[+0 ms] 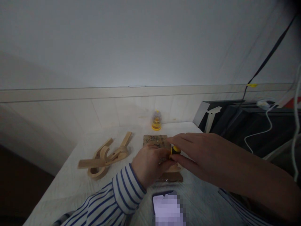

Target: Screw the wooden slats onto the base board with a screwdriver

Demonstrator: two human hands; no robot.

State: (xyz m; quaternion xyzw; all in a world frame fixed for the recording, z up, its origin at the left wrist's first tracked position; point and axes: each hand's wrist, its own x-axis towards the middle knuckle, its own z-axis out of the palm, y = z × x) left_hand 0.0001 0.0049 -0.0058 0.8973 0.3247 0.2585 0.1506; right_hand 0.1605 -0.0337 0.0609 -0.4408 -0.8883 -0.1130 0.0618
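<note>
My right hand (195, 153) reaches in from the right, its fingers closed around a small screwdriver (175, 150) with a yellow and black handle. Close against the handle's front end, my left hand (151, 161) is closed, thumb and forefinger together; what it grips is hidden. Below both hands shows part of a pale wooden piece (172, 169), resting over a brown, cardboard-like sheet (170, 177). Behind my left hand lies brown printed packaging (155, 139), partly covered by the fingers.
Several curved and straight wooden parts (102, 161), joined together, lie on the left of the white-covered table (63, 185). A clear, domed container with a yellow base (156, 121) stands by the wall. A phone (168, 208) lies at the front. Black items (242, 121) and a white cable (270, 125) are at right.
</note>
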